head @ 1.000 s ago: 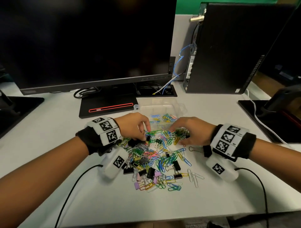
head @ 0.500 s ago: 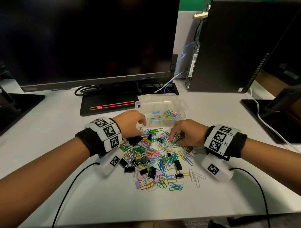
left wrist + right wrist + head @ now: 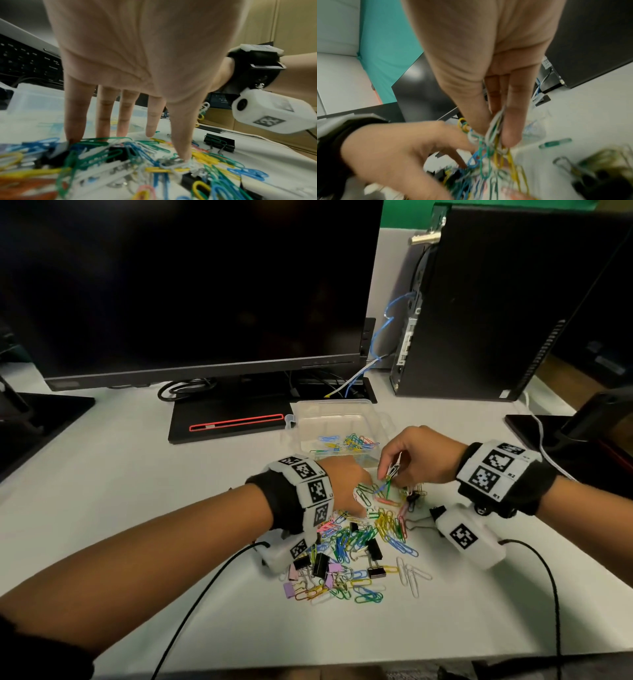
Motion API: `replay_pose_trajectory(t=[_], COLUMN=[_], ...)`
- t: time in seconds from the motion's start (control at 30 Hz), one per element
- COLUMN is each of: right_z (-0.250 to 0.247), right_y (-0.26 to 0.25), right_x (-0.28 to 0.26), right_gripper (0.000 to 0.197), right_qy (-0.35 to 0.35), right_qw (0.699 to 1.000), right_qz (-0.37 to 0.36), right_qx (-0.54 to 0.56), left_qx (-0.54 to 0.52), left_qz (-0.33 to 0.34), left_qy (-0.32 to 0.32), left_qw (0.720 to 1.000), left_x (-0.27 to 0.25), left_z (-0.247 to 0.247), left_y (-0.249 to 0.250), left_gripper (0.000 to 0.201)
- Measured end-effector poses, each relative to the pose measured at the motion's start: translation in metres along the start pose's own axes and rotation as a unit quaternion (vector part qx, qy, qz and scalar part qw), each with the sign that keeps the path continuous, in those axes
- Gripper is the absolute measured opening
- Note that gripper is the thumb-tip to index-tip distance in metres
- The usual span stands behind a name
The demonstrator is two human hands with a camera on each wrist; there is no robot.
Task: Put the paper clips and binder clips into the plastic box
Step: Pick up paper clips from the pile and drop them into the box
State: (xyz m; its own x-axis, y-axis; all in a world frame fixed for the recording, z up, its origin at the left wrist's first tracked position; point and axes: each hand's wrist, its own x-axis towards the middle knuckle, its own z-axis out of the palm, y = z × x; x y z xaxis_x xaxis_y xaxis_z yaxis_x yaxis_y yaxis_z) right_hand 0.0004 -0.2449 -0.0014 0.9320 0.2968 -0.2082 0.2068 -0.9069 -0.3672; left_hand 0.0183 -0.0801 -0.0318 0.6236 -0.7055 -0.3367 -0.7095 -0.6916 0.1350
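A heap of coloured paper clips (image 3: 363, 537) mixed with black and lilac binder clips (image 3: 374, 549) lies on the white desk. Behind it stands the clear plastic box (image 3: 337, 424), lid off, holding several paper clips. My right hand (image 3: 394, 470) is raised just above the heap's far edge and pinches a tangled bunch of paper clips (image 3: 494, 129) between thumb and fingers; the bunch trails down into the heap. My left hand (image 3: 346, 484) reaches into the heap with straight, spread fingers (image 3: 75, 115) whose tips touch the clips.
A black monitor (image 3: 191, 285) and its stand (image 3: 226, 419) rise behind the box, with a black computer tower (image 3: 496, 302) at the back right. Cables run from both wrist cameras toward the desk's near edge. Another dark stand base (image 3: 37, 419) sits far left.
My right hand has lifted from the heap with a bunch of paper clips pinched in it. My left hand has shifted right and spread its fingers over the heap.
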Motion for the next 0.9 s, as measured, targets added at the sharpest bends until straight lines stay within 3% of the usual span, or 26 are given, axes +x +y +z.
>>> replay_pose_trajectory(t=[0.23, 0.43, 0.63, 0.77, 0.9], right_z=[-0.029, -0.024, -0.009, -0.006, -0.006], right_y=[-0.002, -0.004, -0.003, -0.001, 0.002], right_x=[0.017, 0.050, 0.078, 0.083, 0.075], right_gripper=[0.021, 0.018, 0.031, 0.039, 0.035], right_qy=[0.069, 0.122, 0.148, 0.105, 0.092], right_qw=[0.996, 0.988, 0.986, 0.990, 0.991], right_qz=[0.024, 0.038, 0.037, 0.036, 0.042], right_qx=[0.042, 0.088, 0.060, 0.089, 0.088], left_qx=[-0.053, -0.079, -0.145, -0.209, -0.336], left_qz=[0.014, 0.005, -0.001, -0.012, -0.049], left_qy=[0.039, 0.038, 0.083, 0.140, 0.194], left_qw=[0.998, 0.996, 0.986, 0.968, 0.920], left_x=[0.000, 0.001, -0.001, -0.005, -0.009], left_z=[0.003, 0.004, 0.001, -0.001, -0.008], left_y=[0.000, -0.003, -0.012, -0.029, -0.050], left_gripper=[0.035, 0.024, 0.016, 0.016, 0.014])
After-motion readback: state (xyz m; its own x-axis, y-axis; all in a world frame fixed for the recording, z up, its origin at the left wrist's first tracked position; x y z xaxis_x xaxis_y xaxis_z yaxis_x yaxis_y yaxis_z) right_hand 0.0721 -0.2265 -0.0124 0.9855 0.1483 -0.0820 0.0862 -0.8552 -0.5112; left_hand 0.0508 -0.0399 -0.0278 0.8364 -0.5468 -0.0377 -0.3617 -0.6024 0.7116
